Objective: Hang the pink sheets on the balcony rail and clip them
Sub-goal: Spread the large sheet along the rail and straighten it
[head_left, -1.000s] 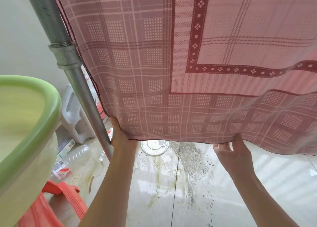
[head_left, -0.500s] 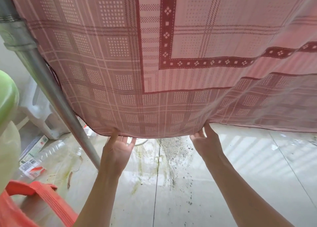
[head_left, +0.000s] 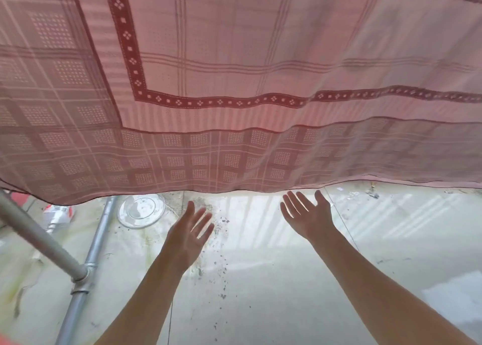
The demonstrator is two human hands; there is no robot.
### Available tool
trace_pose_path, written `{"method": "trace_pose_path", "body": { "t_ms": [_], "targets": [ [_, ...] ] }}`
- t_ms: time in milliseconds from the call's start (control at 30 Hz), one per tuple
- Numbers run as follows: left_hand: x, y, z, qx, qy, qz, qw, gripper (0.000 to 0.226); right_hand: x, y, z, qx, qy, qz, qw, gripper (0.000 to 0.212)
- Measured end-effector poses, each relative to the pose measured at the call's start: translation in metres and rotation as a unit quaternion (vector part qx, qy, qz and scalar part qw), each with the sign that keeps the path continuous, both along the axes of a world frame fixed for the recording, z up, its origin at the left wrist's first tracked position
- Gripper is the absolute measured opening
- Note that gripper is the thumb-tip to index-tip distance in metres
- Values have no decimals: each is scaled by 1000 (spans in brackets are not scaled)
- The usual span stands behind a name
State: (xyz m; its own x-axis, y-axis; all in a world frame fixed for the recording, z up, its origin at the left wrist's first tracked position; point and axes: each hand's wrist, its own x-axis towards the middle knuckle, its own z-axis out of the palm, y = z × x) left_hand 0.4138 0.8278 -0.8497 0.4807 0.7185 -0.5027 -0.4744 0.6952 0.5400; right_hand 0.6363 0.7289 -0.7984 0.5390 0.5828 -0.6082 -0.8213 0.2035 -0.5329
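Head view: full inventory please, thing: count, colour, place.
sheet: 1, pink with dark red checks and border, hanging across the top
pipe frame: 1, grey metal, lower left, bars meeting at a joint
glass dish: 1, clear, on the floor below the sheet's hem
plastic bottle: 1, white and red, on the floor far left, blurred
floor: pale, dirt specks at centre
left hand: open, below the hem, touching nothing
right hand: open, below the hem, touching nothing
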Motion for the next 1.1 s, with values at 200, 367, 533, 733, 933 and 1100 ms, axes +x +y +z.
{"method": "trace_pose_path", "body": {
  "t_ms": [200, 367, 533, 733, 933, 1100],
  "targets": [
    [110, -52, 17, 59, 64, -98, 991, 25, 93, -56, 5, -23, -106, 54, 993, 31],
    [196, -85, 22, 100, 82, -88, 988, 12, 174, -98, -9, -177, -423, 194, 867, 32],
    [263, -85, 35, 115, 89, -35, 989, 2, 256, -110, -11, -231, -540, 183, 788, 56],
    [315, -75, 40, 92, 111, 54, 988, 4, 326, -106, 2, -59, -174, 121, 976, 39],
    [343, -79, 32, 76, 111, 88, 987, 8, 349, -99, -14, 56, -57, 44, 996, 5],
    [344, -77, 21, 85, 154, 103, 979, 11, 350, -102, -35, 60, -44, 30, 997, 4]
  ]
}}
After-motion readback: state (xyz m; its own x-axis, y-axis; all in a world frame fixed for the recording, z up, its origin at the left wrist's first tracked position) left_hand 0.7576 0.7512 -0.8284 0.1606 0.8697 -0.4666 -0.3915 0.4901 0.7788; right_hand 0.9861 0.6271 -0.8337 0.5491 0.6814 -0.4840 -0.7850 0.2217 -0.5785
